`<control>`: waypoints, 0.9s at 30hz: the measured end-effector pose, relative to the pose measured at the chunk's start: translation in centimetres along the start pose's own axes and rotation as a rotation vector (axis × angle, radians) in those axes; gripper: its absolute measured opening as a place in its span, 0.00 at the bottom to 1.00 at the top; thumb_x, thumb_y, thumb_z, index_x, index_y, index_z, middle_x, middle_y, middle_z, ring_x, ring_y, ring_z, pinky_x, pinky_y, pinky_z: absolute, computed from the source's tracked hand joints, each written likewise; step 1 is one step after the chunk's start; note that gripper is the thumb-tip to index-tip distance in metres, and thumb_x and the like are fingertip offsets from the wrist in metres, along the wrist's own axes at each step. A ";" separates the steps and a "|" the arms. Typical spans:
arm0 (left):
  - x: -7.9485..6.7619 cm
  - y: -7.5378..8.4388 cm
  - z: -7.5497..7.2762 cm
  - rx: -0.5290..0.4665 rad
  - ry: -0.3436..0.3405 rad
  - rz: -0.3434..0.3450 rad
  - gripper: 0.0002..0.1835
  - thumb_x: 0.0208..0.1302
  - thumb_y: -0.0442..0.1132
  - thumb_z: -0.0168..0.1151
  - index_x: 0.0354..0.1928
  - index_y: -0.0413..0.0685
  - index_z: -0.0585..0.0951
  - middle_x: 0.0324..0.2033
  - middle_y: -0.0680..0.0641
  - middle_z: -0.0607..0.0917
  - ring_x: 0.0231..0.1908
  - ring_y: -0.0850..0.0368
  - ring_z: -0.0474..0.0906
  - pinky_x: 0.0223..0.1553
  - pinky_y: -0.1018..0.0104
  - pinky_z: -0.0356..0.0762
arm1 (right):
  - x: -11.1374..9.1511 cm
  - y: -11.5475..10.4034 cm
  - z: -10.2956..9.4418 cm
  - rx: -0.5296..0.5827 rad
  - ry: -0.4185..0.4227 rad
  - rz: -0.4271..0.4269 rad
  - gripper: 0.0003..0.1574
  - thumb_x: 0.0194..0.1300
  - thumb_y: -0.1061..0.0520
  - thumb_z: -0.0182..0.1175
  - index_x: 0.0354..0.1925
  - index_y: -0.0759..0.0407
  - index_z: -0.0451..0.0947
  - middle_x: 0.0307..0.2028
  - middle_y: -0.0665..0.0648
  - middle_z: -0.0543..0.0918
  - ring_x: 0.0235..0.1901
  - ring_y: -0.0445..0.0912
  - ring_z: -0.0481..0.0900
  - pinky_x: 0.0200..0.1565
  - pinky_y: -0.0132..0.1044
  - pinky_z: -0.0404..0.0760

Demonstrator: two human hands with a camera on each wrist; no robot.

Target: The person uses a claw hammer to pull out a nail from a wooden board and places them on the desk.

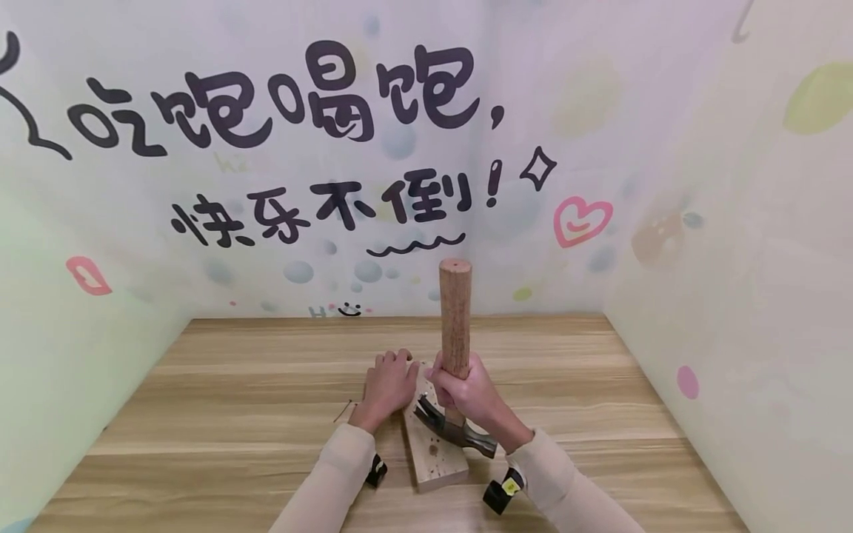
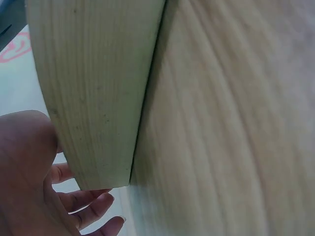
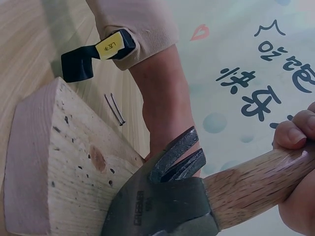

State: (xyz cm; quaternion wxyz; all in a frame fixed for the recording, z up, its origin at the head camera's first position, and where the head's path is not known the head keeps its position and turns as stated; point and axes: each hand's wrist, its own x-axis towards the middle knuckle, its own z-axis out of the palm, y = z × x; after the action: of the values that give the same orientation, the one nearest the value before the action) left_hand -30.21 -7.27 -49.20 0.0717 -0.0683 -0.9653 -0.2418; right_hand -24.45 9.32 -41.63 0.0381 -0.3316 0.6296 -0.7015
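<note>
My right hand (image 1: 472, 391) grips a claw hammer (image 1: 456, 314) low on its wooden handle, close to the metal head. The handle stands nearly upright, butt end up. Over the top of a pale wooden block (image 1: 440, 468), the hammer's claw points left, toward my other hand, and its striking face points right. Dark holes and a brown knot mark the block's top in the right wrist view. My left hand (image 1: 388, 383) holds the block's far end, its fingers (image 2: 91, 211) bent around that end in the left wrist view.
Two loose nails (image 3: 114, 110) lie on the wood-grain table (image 1: 253, 444), left of the block. A patterned wall (image 1: 300, 289) with black lettering closes off the back, and more walls stand at both sides. Each wrist wears a black camera (image 1: 498, 494).
</note>
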 end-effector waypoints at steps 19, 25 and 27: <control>0.0 -0.6 0.6 0.107 -0.135 -0.062 0.26 0.79 0.53 0.38 0.58 0.41 0.75 0.54 0.33 0.76 0.57 0.36 0.69 0.54 0.35 0.66 | 1.3 -0.5 0.1 -0.132 0.137 0.236 0.14 0.66 0.63 0.58 0.25 0.68 0.69 0.11 0.50 0.67 0.11 0.39 0.63 0.16 0.31 0.63; -0.1 -0.2 0.3 0.100 -0.164 -0.059 0.27 0.79 0.53 0.35 0.58 0.40 0.74 0.54 0.33 0.75 0.57 0.36 0.68 0.54 0.36 0.66 | 2.7 -0.2 0.2 -0.203 0.182 0.333 0.16 0.65 0.63 0.57 0.21 0.61 0.70 0.10 0.49 0.65 0.10 0.39 0.62 0.14 0.32 0.62; -0.1 -0.1 0.1 0.094 -0.169 -0.058 0.26 0.79 0.53 0.35 0.58 0.40 0.74 0.54 0.32 0.75 0.57 0.35 0.68 0.54 0.36 0.66 | 3.2 -0.1 0.4 -0.211 0.201 0.377 0.15 0.64 0.62 0.56 0.21 0.61 0.69 0.09 0.48 0.65 0.09 0.39 0.61 0.14 0.32 0.62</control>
State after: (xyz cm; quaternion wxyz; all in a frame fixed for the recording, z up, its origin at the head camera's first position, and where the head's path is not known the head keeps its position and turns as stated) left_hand -30.19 -7.32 -49.40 -0.0139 -0.0573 -0.9797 -0.1917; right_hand -26.67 7.54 -40.19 0.0706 -0.1390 0.7509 -0.6418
